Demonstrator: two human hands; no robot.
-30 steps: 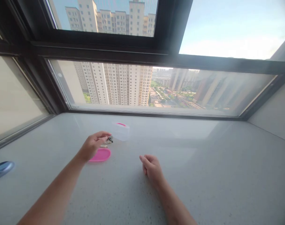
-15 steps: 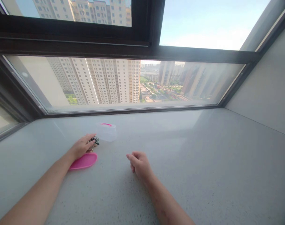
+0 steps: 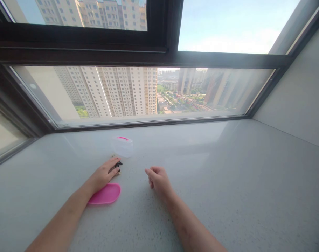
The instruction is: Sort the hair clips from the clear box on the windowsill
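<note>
My left hand (image 3: 103, 175) lies over a small pile of dark and gold-coloured pieces (image 3: 117, 167), its fingers stretched out and apart. What the pieces are is hard to make out, as the fingers cover most of them. Under the left wrist is a pink oval lid or shallow tray (image 3: 108, 194), partly hidden by the forearm. Just beyond the pile stands a clear plastic container (image 3: 124, 148) with a pink strip on top. My right hand (image 3: 158, 179) rests on the pale speckled surface as a loose fist, apart from these things; nothing shows in it.
The speckled sill (image 3: 214, 182) runs up to a dark window frame (image 3: 159, 124) at the back. A white wall (image 3: 301, 101) bounds it on the right. Tall buildings show through the glass.
My left hand has come nearer and to the right, and the pile and the pink oval piece have shifted the same way. The right hand keeps its fist, nearly still.
</note>
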